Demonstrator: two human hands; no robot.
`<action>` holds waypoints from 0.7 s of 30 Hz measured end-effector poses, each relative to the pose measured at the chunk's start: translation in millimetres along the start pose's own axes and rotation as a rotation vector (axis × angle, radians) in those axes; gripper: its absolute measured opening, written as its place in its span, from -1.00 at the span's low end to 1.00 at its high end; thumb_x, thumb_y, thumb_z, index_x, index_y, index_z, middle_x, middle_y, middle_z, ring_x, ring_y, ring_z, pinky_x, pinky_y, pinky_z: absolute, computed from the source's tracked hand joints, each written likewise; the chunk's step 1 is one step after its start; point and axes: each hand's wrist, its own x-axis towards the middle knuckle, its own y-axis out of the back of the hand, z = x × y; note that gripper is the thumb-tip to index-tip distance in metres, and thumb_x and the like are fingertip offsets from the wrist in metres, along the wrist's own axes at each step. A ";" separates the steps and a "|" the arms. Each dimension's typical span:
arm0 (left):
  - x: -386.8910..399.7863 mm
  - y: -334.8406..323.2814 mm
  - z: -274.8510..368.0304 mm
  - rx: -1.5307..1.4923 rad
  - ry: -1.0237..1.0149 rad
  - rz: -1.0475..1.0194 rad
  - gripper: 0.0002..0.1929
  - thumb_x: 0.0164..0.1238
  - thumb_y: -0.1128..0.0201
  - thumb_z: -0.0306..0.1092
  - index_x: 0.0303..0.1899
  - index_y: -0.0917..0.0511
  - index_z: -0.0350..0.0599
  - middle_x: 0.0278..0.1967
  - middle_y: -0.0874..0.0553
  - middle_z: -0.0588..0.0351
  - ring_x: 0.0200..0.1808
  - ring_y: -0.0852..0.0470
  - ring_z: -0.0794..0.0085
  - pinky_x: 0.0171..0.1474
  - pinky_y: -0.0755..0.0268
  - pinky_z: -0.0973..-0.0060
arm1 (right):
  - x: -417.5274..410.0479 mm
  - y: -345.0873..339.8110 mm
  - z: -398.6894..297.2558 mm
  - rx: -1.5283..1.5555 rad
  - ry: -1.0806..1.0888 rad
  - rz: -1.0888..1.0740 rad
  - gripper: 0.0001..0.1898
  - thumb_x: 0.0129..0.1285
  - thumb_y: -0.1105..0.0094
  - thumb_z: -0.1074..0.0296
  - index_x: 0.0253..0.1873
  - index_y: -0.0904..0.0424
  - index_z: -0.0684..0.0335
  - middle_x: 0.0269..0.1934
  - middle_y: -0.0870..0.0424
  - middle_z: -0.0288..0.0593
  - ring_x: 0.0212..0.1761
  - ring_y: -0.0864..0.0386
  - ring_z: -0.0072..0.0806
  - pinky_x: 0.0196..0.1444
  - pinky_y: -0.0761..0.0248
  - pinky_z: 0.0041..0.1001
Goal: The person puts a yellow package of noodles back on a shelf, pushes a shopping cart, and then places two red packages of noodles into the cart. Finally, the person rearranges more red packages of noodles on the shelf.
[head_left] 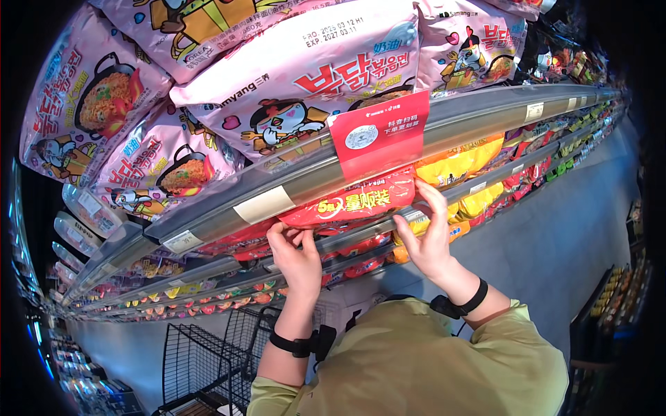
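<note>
A red plastic multipack of instant noodles [359,200] lies on the shelf tier below the pink packs, its front part showing under the upper shelf edge. My left hand [295,249] pinches its lower left corner between thumb and fingers. At the pack's right end, my right hand [429,229] has its thumb and fingers apart, with the fingertips touching or very near the red wrapper. Just right of it sits a yellow noodle pack [460,158]. Above, large pink noodle packs [312,78] fill the upper shelf.
The upper shelf's edge [484,117] carries price labels and a red hanging card [382,136] with a printed code. Lower tiers hold more colourful packs [364,244]. A black wire shopping cart [203,364] stands at the lower left. Grey floor [562,234] runs along the shelves.
</note>
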 end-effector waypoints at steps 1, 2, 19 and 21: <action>0.0 0.0 0.2 0.001 0.003 0.002 -0.60 0.22 -0.28 -0.67 0.01 -0.27 -0.33 -0.09 -0.48 -0.06 -0.12 -0.65 0.34 -0.06 -0.63 0.51 | -1.1 5.0 -1.2 -0.047 -0.001 0.011 -0.28 0.07 -0.45 0.49 0.28 -0.20 0.31 0.20 -0.36 0.13 0.04 -0.53 -0.21 -0.09 -0.50 -0.42; 0.3 0.3 0.4 -0.004 0.012 0.003 -0.60 0.21 -0.28 -0.67 0.00 -0.27 -0.32 -0.09 -0.48 -0.06 -0.11 -0.64 0.34 -0.06 -0.63 0.51 | 0.6 3.2 -5.0 -0.003 -0.045 0.056 -0.40 0.12 -0.42 0.47 0.20 -0.27 0.30 -0.04 -0.54 0.03 -0.24 -0.55 -0.45 -0.31 -0.46 -0.53; -4.2 -22.5 22.8 0.244 -0.270 -0.036 -0.20 0.09 -0.28 -0.57 0.42 -0.15 -0.23 0.28 -0.23 -0.34 0.30 -0.26 -0.18 0.31 -0.19 0.14 | 61.6 -36.7 -15.7 0.234 -0.406 -0.094 -0.81 0.39 0.02 0.48 0.04 -0.49 0.32 -0.51 -0.63 0.08 -0.45 -0.66 -0.06 -0.43 -0.47 -0.25; -5.0 -22.4 23.6 0.247 -0.277 -0.011 -0.20 0.09 -0.28 -0.57 0.43 -0.15 -0.21 0.27 -0.24 -0.34 0.29 -0.27 -0.18 0.30 -0.19 0.14 | 58.3 -38.1 -16.4 0.242 -0.358 -0.072 -0.78 0.39 0.01 0.47 0.08 -0.48 0.31 -0.50 -0.61 0.09 -0.46 -0.65 -0.06 -0.40 -0.48 -0.27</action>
